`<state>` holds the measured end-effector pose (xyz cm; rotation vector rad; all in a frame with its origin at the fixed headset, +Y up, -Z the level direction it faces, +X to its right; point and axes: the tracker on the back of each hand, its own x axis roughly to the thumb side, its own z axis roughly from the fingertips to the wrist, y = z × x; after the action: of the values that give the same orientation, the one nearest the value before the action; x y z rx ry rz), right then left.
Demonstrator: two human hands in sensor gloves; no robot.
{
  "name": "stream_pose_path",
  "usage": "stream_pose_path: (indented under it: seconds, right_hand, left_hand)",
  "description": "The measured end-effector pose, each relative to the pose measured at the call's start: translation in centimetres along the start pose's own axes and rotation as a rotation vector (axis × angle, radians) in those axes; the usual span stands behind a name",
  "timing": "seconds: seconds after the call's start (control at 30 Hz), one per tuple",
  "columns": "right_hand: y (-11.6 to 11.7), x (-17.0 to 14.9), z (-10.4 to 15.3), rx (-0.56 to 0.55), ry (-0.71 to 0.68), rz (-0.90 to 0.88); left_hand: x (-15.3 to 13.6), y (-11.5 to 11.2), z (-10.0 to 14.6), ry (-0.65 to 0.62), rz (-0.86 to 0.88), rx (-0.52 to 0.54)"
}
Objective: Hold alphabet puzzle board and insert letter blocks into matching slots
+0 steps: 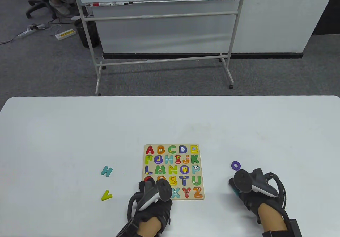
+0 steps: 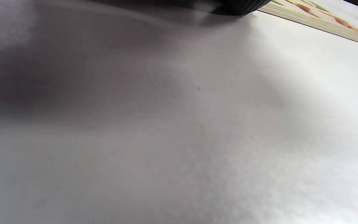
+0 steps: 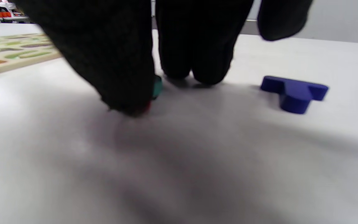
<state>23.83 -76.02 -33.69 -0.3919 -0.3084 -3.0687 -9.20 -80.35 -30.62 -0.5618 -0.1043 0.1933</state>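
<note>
The alphabet puzzle board (image 1: pixel 174 171) lies flat on the white table, most of its slots filled with coloured letters. My left hand (image 1: pixel 151 191) rests on the board's near left corner; its fingers are hidden under the tracker. One left fingertip (image 2: pixel 235 6) touches down beside the board's edge (image 2: pixel 315 21). My right hand (image 1: pixel 237 187) is on the table to the right of the board. In the right wrist view its thumb and fingers (image 3: pixel 194 62) pinch a teal letter block (image 3: pixel 158 87) that still sits on the table.
A purple O (image 1: pixel 236 165) lies just beyond my right hand. A dark blue block (image 3: pixel 294 92) lies right of my right fingers. A teal H (image 1: pixel 107 171) and a yellow-green V (image 1: pixel 106 195) lie left of the board. A whiteboard stand (image 1: pixel 159 61) stands beyond the table.
</note>
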Motion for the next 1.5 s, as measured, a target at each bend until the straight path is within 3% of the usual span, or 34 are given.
stream_pose_path:
  seconds: [0.27,0.57,0.7,1.03,1.5]
  right_hand:
    - [0.0,0.5,0.0,-0.082,-0.048,0.065]
    - [0.2,0.8,-0.5,-0.055,-0.054,0.061]
    - [-0.2,1.1,-0.7,-0.112,-0.07,0.052]
    - [-3.0,4.6,-3.7,-0.205,-0.124,-0.005]
    - [-3.2,8.9,-8.1,-0.197,-0.186,0.006]
  left_hand:
    - [0.0,0.0,0.0,0.0,0.0,0.0]
    - [0.0,0.0,0.0,-0.005,0.006,-0.001]
    - [0.0,0.0,0.0,-0.006,0.002,0.002]
    - [0.0,0.0,0.0,-0.005,-0.001,-0.001]
    - [0.1,-0.1,0.0,-0.003,-0.022,-0.001]
